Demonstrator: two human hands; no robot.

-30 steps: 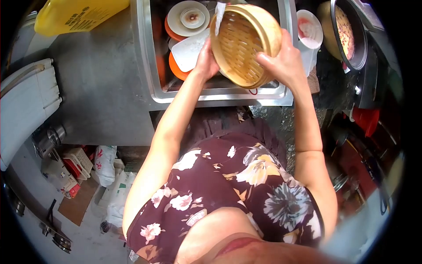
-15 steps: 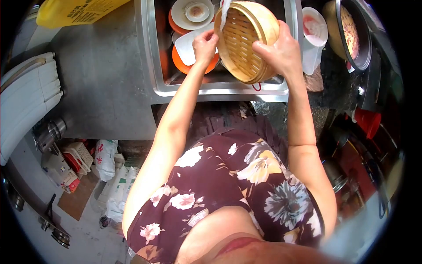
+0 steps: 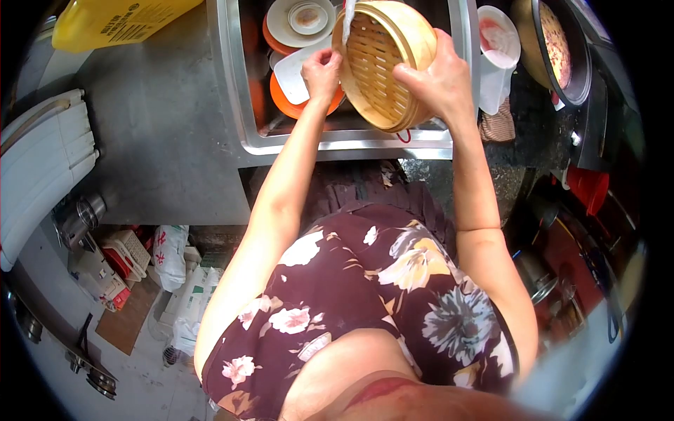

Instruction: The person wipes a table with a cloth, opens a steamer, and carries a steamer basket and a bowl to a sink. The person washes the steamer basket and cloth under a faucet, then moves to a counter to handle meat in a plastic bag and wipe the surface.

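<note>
A round bamboo steamer basket (image 3: 375, 59) is tilted on its side over the steel sink (image 3: 235, 105), its slatted bottom facing me. My right hand (image 3: 435, 81) grips its right rim. My left hand (image 3: 321, 70) is closed at its left rim; whether it grips the rim or something small, I cannot tell. A thin stream of water (image 3: 348, 14) falls at the basket's top edge. Under it in the sink lie white plates (image 3: 298, 17) and orange plates (image 3: 284, 98).
A yellow jug (image 3: 116, 21) lies at the far left of the grey counter (image 3: 161, 126). A white cup (image 3: 495, 49) and a dark pan (image 3: 554, 49) stand right of the sink. Bags and boxes (image 3: 140, 274) crowd the floor at left.
The left hand slid from behind the basket's lower left to its upper left rim. The basket shifted slightly up and left in view.
</note>
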